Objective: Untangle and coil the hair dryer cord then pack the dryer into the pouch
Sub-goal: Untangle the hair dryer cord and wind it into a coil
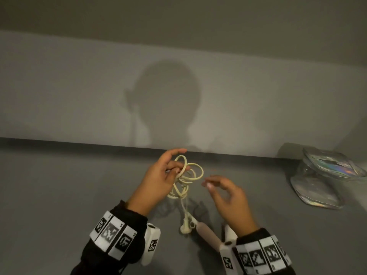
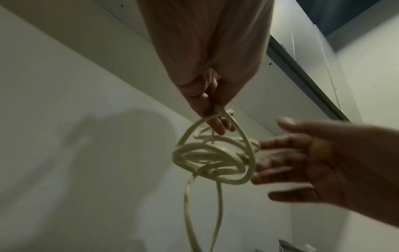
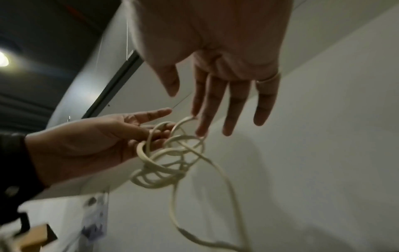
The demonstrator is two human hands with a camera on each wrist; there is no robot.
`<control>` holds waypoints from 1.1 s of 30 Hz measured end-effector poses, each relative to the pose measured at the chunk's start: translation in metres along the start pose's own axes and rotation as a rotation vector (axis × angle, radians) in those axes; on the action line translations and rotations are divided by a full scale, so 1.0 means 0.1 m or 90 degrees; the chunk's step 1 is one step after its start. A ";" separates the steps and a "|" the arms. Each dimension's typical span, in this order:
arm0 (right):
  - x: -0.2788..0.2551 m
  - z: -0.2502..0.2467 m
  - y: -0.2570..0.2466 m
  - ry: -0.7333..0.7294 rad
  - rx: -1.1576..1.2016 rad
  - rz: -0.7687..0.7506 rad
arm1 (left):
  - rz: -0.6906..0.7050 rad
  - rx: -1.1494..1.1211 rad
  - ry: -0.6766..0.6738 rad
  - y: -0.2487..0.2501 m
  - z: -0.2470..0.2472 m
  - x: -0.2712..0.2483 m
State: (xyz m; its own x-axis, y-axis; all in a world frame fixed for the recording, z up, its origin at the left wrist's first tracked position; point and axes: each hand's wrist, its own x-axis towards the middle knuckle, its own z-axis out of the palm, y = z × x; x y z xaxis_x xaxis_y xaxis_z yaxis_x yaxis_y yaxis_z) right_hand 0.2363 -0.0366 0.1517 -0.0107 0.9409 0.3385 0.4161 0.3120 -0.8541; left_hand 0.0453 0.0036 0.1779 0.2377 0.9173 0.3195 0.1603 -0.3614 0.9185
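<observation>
While the left hand (image 1: 158, 179) holds a tangle of cream cord (image 1: 185, 180) above the grey table (image 1: 59, 195), the right hand (image 1: 228, 197) hovers just beside it with nothing in its grasp. Several loops of the cord hang over the left hand's curled middle fingers, and its index finger points forward, clear of the loops. From the left wrist view, the fingers (image 2: 212, 122) close round the top of the bundle, and two strands drop down from the knotted coils (image 2: 213, 160). The right hand's fingers are straight and slightly spread, the fingertips (image 3: 201, 131) close to the uppermost loop; whether they touch it cannot be told from the pictures. In the right wrist view the left hand (image 3: 90, 145) shows palm-up with loops of cord (image 3: 164, 163) threaded round its fingers.

Below the hands, the cord runs down to the hair dryer (image 1: 202, 233), which lies on the table between the two wrists, its pale handle angled toward the right wrist. A cream plug (image 1: 185, 227) rests against the handle's far end. Well apart, at the right edge of the table near the wall (image 1: 79, 96), sits the clear pouch (image 1: 321, 179), with an iridescent sheen on its top. A shadow of a head falls on the wall behind the hands.
</observation>
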 end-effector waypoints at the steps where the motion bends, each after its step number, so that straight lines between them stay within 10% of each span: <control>1: 0.06 0.03 -0.10 0.051 0.065 0.033 | 0.020 0.023 -0.025 0.04 0.04 -0.02; 8: 0.42 0.22 -0.27 0.069 0.255 0.215 | 0.100 0.162 -0.024 0.18 0.17 -0.06; 14: 0.35 0.05 -0.09 0.165 0.182 0.214 | -0.051 0.378 0.046 -0.15 -0.25 0.04; 22: 0.29 0.10 0.10 0.089 0.018 0.210 | -0.173 -0.452 -0.004 0.14 -0.24 0.00; 33: 0.25 0.03 0.16 0.064 0.071 0.316 | -0.106 -0.794 0.254 -0.27 -0.63 -0.05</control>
State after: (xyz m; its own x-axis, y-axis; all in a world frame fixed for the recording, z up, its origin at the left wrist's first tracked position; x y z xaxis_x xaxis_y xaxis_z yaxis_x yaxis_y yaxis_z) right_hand 0.2395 -0.0081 0.1455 0.2532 0.9635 -0.0873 0.2497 -0.1523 -0.9563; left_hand -0.0205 0.0199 0.1659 -0.0307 0.9990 0.0316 -0.8755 -0.0422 0.4814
